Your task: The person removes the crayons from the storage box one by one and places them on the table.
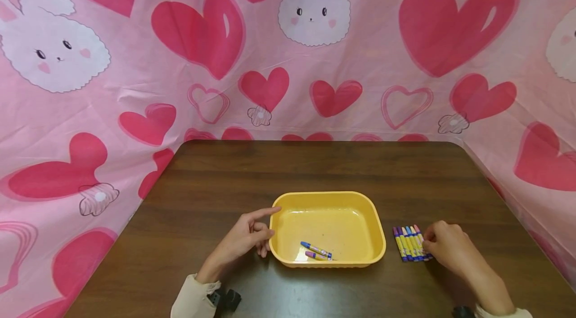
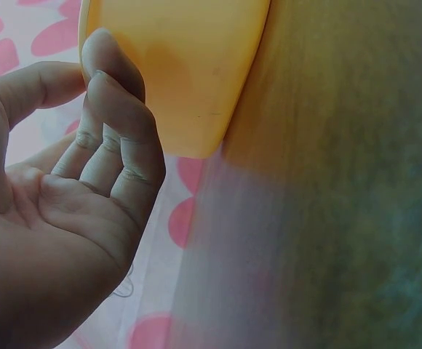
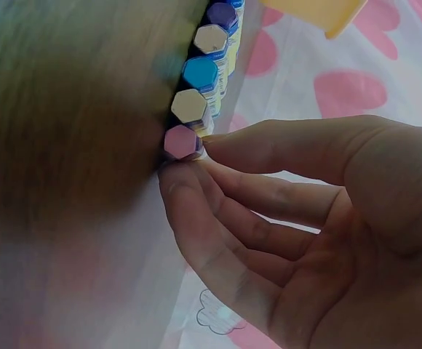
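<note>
In the head view a yellow tray (image 1: pixel 378 230) stands on the table. My left hand (image 1: pixel 245 240) is at its left rim, one finger reaching over the edge and the other fingers bent outside the wall. Inside the tray lie a blue crayon (image 1: pixel 316 249) and a pink crayon (image 1: pixel 318 256). To the right, several crayons (image 1: pixel 407 244) with yellow wrappers lie side by side in a row. My right hand (image 1: pixel 452 248) is at the row's right end. In the right wrist view its thumb and forefinger pinch the end pink crayon (image 3: pixel 182 142), beside a cream crayon (image 3: pixel 190 106).
A dark brown wooden table (image 1: pixel 315 168) carries everything. Pink cloth (image 1: pixel 369 58) with hearts and rabbits hangs behind the table and along both sides. The table's rounded back edge meets the cloth.
</note>
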The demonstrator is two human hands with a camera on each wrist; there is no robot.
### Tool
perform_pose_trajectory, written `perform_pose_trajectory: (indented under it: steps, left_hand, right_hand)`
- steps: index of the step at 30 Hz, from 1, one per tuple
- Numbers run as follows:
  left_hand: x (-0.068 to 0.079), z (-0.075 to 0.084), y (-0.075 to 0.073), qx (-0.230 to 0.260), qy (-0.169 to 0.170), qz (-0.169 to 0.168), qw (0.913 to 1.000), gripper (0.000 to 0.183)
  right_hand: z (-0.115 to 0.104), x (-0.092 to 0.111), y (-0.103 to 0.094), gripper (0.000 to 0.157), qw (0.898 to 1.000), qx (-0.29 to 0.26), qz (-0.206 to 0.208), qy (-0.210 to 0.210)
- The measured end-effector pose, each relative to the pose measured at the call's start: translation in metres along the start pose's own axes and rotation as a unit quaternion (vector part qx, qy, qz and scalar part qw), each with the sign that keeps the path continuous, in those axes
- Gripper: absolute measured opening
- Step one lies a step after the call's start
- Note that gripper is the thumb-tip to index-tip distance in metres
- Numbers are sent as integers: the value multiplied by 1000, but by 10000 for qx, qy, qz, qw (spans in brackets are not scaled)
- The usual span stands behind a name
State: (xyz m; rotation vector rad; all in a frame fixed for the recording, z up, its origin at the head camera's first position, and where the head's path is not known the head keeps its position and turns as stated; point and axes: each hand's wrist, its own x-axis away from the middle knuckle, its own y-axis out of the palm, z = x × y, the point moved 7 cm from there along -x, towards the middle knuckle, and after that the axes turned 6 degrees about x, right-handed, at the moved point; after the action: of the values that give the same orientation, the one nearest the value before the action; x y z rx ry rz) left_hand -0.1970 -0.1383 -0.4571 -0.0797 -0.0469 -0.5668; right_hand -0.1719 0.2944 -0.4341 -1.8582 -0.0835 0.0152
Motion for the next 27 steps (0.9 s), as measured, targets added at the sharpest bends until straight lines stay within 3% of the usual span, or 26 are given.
perform_pose_trajectory:
  steps: [9, 14, 27]
  left_hand:
    - [1, 1, 0, 19, -29, 26, 10000, 54]
    - [0, 1, 0, 60, -37, 21, 10000, 53]
    - [1, 6, 2, 86, 177, -72, 9998, 53]
  right_hand:
    - [-4, 1, -2, 6, 10000, -68, 34, 29]
    - [-10, 1, -12, 4, 9994, 2, 337, -94]
    - [-74, 4, -39, 3, 9882, 70, 1333, -756]
